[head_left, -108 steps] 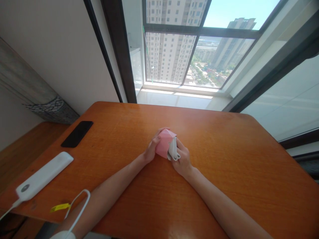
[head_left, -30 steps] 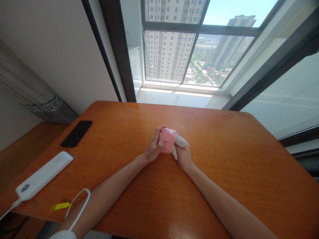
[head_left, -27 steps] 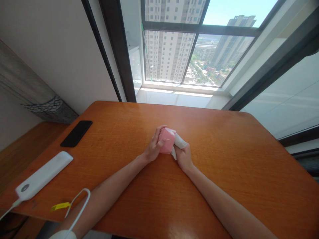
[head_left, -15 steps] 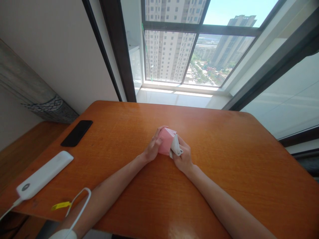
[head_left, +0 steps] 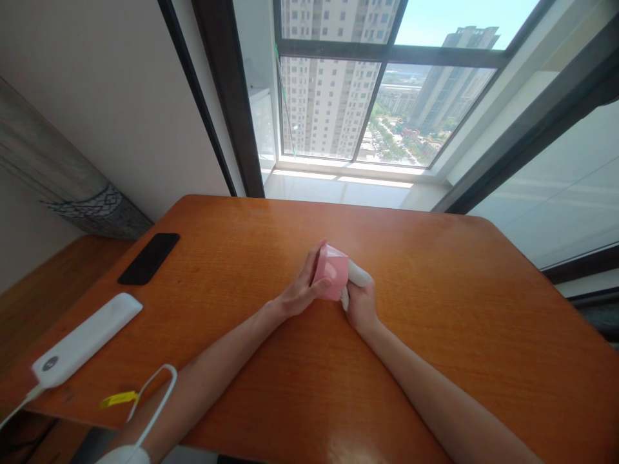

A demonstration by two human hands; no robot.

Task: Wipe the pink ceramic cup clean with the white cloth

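Note:
A small pink box-shaped object [head_left: 331, 278] is held just above the middle of the orange wooden table [head_left: 435, 309]. My left hand [head_left: 300, 290] grips its left side, thumb on the near face and fingers round the far edge. My right hand [head_left: 361, 304] is closed beside and under it on a crumpled white cloth or tissue [head_left: 358, 276] that presses against the pink object's right side. Most of the right hand's fingers are hidden behind the two things.
A black phone [head_left: 149, 258] lies flat near the table's left edge. Nearer to me, a long white device [head_left: 84, 339] with a white cable [head_left: 155, 399] and a yellow tag [head_left: 115, 399]. Windows and dark frames stand beyond the far edge.
The pink object has been turned and shifted slightly right between my hands. The white cloth has swung from the near side round to the object's right, and my right hand has rolled under it.

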